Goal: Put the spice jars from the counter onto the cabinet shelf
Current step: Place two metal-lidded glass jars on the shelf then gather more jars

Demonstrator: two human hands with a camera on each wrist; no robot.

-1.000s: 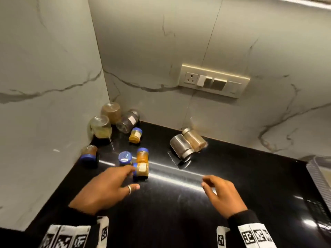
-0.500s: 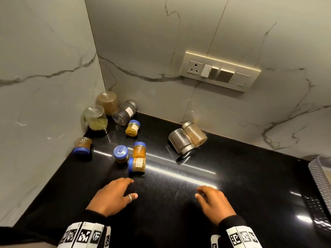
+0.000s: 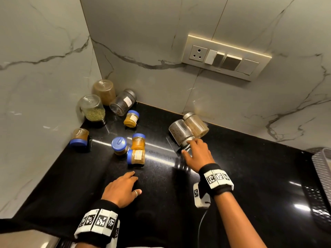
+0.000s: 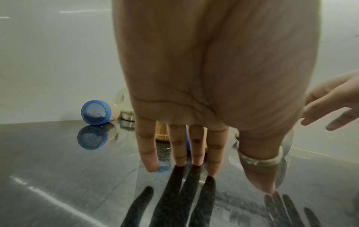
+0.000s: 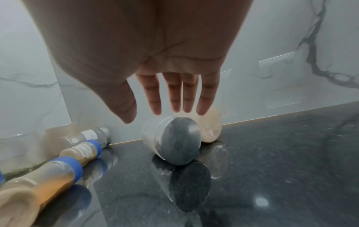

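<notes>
Several spice jars lie scattered on the black counter (image 3: 250, 176). A clear jar with a steel lid (image 3: 178, 132) lies on its side against a tan jar (image 3: 196, 125) near the back wall. My right hand (image 3: 189, 146) reaches over the steel lid (image 5: 178, 141) with fingers (image 5: 155, 99) straight; I cannot tell if they touch it. My left hand (image 3: 136, 182) rests flat and open on the counter, holding nothing, just short of three blue-lidded jars (image 3: 136, 156). Two more blue-lidded jars (image 3: 131, 119) (image 3: 79, 136) lie further left.
Three bigger jars crowd the back left corner: one with green herbs (image 3: 93, 108), a brown one (image 3: 104, 90), a dark one on its side (image 3: 122, 102). A switch panel (image 3: 227, 59) is on the back wall. A wire rack (image 3: 322, 167) stands at the right edge.
My right hand has moved forward from the front of the counter to the steel-lidded jar. My left hand has drawn back from the blue-lidded jars.
</notes>
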